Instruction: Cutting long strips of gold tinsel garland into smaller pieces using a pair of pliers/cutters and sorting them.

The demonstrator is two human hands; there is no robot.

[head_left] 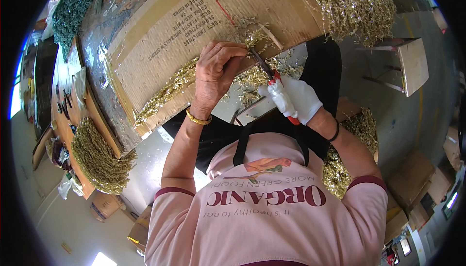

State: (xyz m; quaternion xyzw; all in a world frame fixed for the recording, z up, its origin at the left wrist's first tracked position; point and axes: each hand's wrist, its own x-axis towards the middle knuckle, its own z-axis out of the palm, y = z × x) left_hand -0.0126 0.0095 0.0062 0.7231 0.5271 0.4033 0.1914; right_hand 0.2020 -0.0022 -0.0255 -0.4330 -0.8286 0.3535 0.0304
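My left hand (213, 74), bare and with a gold bangle at the wrist, pinches a gold glittery sprig (170, 90) over the front edge of the cardboard. The sprig's long stem trails to the lower left along the board. In a white glove, my right hand (293, 100) grips red-handled shears (263, 64), whose dark blades point up and left to the sprig's tip beside my left fingers. Whether the blades are closed cannot be made out. Small gold clippings (250, 82) lie below the edge, near my lap.
A flattened cardboard sheet (160, 38) covers the worktable. A loose brown stick (272, 38) lies near the blades. Gold bunches hang at the table's far right (352, 4) and lie at left (102, 157). A teal bunch (75, 16) sits far left; a stool (407, 67) stands right.
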